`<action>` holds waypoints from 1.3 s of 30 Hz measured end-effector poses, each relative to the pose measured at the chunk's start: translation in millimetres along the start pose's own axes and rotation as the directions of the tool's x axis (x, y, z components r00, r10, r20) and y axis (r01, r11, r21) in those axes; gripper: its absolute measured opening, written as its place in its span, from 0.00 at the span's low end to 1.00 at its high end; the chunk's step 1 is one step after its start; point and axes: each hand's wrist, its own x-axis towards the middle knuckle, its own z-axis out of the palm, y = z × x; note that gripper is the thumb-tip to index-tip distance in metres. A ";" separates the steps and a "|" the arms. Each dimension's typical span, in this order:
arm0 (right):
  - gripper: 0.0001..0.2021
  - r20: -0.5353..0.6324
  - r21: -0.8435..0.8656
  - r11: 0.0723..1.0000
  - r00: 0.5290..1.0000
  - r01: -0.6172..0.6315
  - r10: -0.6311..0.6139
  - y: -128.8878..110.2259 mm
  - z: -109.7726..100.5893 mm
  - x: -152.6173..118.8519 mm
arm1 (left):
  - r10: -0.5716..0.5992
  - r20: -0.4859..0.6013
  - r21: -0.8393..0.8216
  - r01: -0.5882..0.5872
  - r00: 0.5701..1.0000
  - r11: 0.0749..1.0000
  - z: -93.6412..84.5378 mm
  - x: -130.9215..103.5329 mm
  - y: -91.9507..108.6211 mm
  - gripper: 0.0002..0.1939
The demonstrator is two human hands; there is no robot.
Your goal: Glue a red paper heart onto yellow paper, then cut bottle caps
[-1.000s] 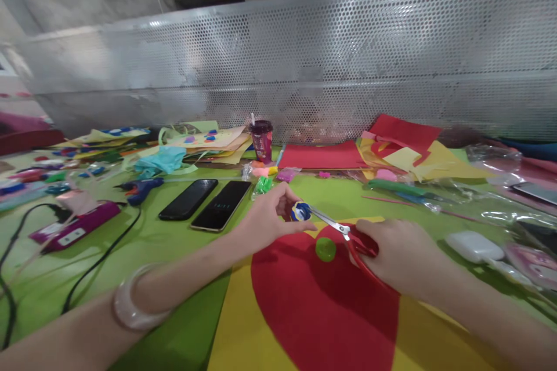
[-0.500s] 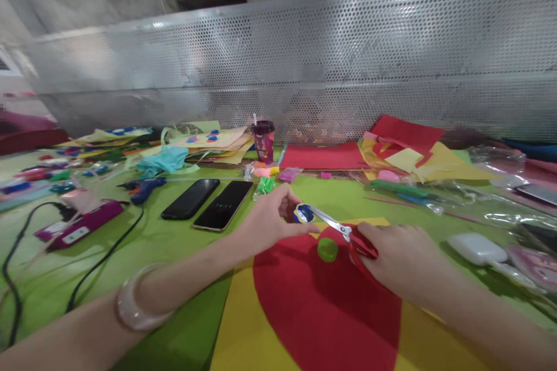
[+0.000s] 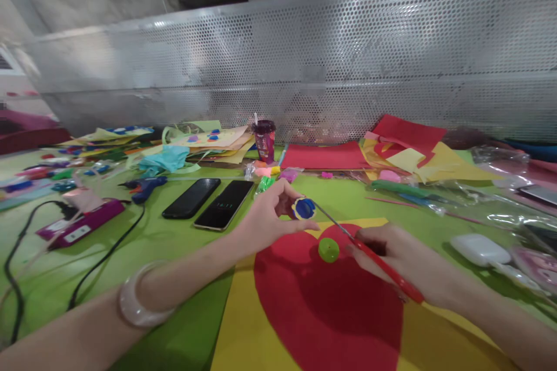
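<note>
Between the fingers of my left hand [image 3: 278, 208] is a small round blue piece with a pale yellow scalloped rim [image 3: 304, 208]. My right hand [image 3: 400, 261] is closed on red-handled scissors [image 3: 387, 268], whose blades point up and left, their tip close to the blue piece's right edge. Below both hands lies a large red paper heart [image 3: 331, 307] on a yellow sheet [image 3: 237, 313]. A green disc [image 3: 328, 250] rests near the top of the heart.
Two dark phones [image 3: 191, 199] [image 3: 224, 204], a glue gun [image 3: 145, 187] and a purple power strip [image 3: 82, 223] lie to the left. A purple cup [image 3: 264, 142] and red paper [image 3: 324, 156] are behind. A white case [image 3: 480, 249] sits at right.
My right hand has turned the scissors, so the handles now extend down and right and the blades look edge-on. The blue piece in my left hand has tilted and shows its face more.
</note>
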 end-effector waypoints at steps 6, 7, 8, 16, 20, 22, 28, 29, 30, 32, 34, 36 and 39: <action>0.14 0.082 0.057 0.997 0.996 -0.044 0.039 -6.2 -3.3 0.6 | -0.031 -0.007 -0.046 0.031 0.999 0.998 2.9 -3.0 3.4 0.22; 0.14 0.052 0.025 0.999 0.998 -0.024 0.023 -5.7 -3.9 0.7 | -0.028 -0.013 -0.044 0.028 1.000 0.999 3.1 -3.1 3.1 0.22; 0.14 0.019 -0.016 1.000 1.000 -0.001 0.002 -4.6 -4.5 1.0 | -0.022 -0.018 -0.042 0.021 1.000 0.999 3.2 -3.1 2.7 0.22; 0.08 -0.111 -0.465 0.873 0.968 0.150 -0.225 10.8 -3.3 4.4 | 0.004 -0.022 0.007 -0.004 1.000 1.000 2.4 -2.7 0.7 0.22; 0.10 -0.150 -0.616 0.780 0.954 0.115 -0.259 15.3 -1.5 4.6 | 0.010 -0.025 0.046 -0.008 1.000 0.999 2.4 -3.0 2.3 0.21; 0.11 -0.169 -0.673 0.734 0.948 0.088 -0.269 17.9 -0.1 5.1 | 0.010 -0.033 0.067 -0.008 0.999 0.998 2.8 -3.2 2.8 0.21; 0.12 -0.192 -0.740 0.671 0.943 0.041 -0.270 21.5 3.4 7.0 | 0.012 -0.044 0.096 -0.008 0.999 0.995 2.9 -4.4 2.5 0.22; 0.12 -0.192 -0.737 0.675 0.944 0.042 -0.268 20.5 3.3 7.0 | 0.017 -0.042 0.090 -0.013 0.999 0.996 2.7 -4.4 2.6 0.22; 0.12 -0.185 -0.731 0.681 0.946 0.048 -0.265 19.0 3.1 6.8 | 0.020 -0.039 0.081 -0.017 0.999 0.997 2.4 -4.4 2.8 0.21; 0.12 -0.162 -0.696 0.715 0.956 0.064 -0.244 15.6 1.9 5.9 | 0.024 -0.036 0.057 -0.022 0.999 0.998 1.8 -4.1 3.3 0.20; 0.11 -0.137 -0.631 0.772 0.969 0.074 -0.205 12.6 0.5 4.7 | 0.017 -0.037 0.032 -0.016 0.999 0.999 1.4 -3.6 3.6 0.21; 0.11 -0.123 -0.541 0.838 0.978 0.076 -0.168 10.2 -0.8 3.2 | 0.000 -0.043 0.011 0.000 0.999 1.000 1.5 -3.3 3.7 0.22; 0.09 -0.109 -0.370 0.924 0.984 0.092 -0.142 6.3 -1.2 0.9 | -0.016 -0.067 -0.018 0.014 0.998 1.000 2.4 -3.0 4.5 0.22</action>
